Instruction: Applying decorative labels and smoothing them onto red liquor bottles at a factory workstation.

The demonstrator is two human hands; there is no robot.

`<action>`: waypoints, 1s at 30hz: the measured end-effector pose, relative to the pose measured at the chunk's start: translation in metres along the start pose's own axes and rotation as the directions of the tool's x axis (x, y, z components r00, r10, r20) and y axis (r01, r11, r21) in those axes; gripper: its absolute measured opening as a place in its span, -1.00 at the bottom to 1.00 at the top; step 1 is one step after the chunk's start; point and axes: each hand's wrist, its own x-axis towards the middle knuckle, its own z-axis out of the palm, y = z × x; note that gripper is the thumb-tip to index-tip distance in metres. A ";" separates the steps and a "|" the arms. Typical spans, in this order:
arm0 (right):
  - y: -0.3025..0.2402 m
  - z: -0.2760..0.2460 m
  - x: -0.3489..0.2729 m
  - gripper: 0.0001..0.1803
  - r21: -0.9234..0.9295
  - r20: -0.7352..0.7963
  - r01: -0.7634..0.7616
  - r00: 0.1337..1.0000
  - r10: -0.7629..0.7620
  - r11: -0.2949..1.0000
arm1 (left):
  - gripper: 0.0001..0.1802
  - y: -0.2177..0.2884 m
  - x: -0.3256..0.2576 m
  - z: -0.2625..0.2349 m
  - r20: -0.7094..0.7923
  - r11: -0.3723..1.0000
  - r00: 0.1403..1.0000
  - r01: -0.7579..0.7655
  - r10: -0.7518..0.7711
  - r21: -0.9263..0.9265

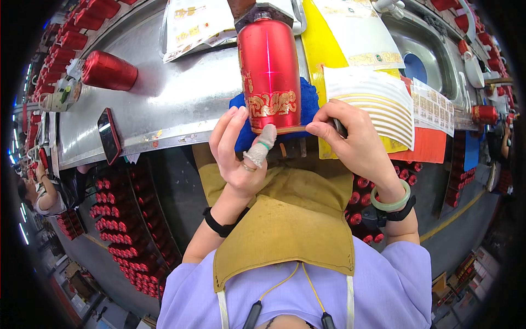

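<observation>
I judge the gold band is being laid round the base of the bottle (269, 71) lying on the counter (164, 93): my left hand (239, 148) spread steadying, right hand (350, 137) pinching the band (298, 129), next pressing it flat.

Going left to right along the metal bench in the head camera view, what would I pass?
Phone → red bottle lying on its side → left hand → red bottle held in the clamp → right hand → sheet of curved gold strips
</observation>
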 end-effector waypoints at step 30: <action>0.007 0.006 0.002 -0.75 0.197 0.022 0.012 1.000 -0.017 0.980 | -0.53 -0.006 0.003 -0.006 0.081 0.985 0.996 0.060 -0.047 -0.161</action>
